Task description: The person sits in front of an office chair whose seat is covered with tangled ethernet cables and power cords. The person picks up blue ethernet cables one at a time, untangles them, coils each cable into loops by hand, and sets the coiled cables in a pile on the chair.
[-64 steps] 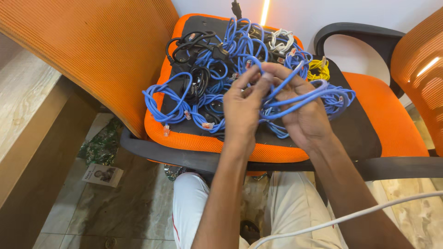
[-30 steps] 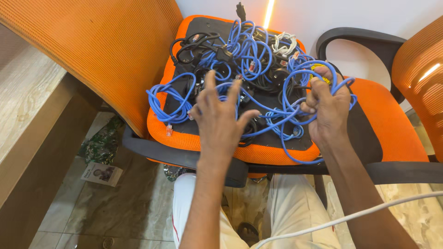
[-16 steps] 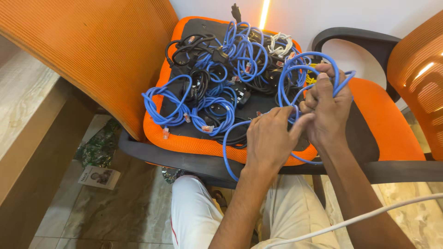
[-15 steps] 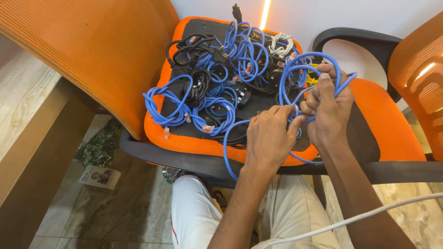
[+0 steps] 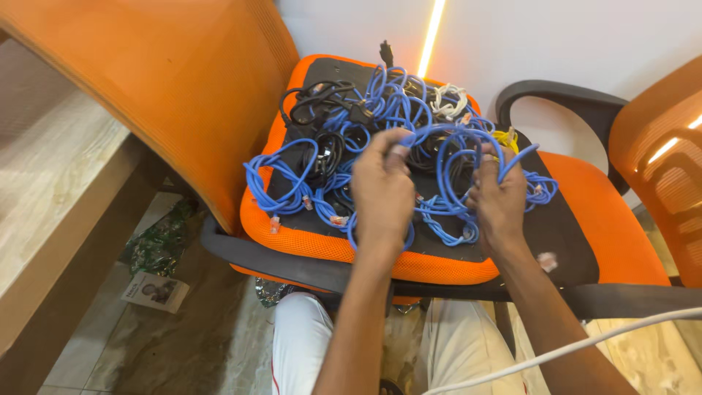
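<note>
left grip (image 5: 384, 186) closed on blue cable (image 5: 446, 139) | right grip (image 5: 501, 197) likewise

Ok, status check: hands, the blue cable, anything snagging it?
Left hand and right hand both gripping a blue cable loop. Loop raised above seat. Black cables and more blue cables tangled beneath.

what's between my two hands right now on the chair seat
In the head view, loops of blue cable span the gap between the left hand and the right hand, both gripping them, with black cables on the seat underneath.
</note>
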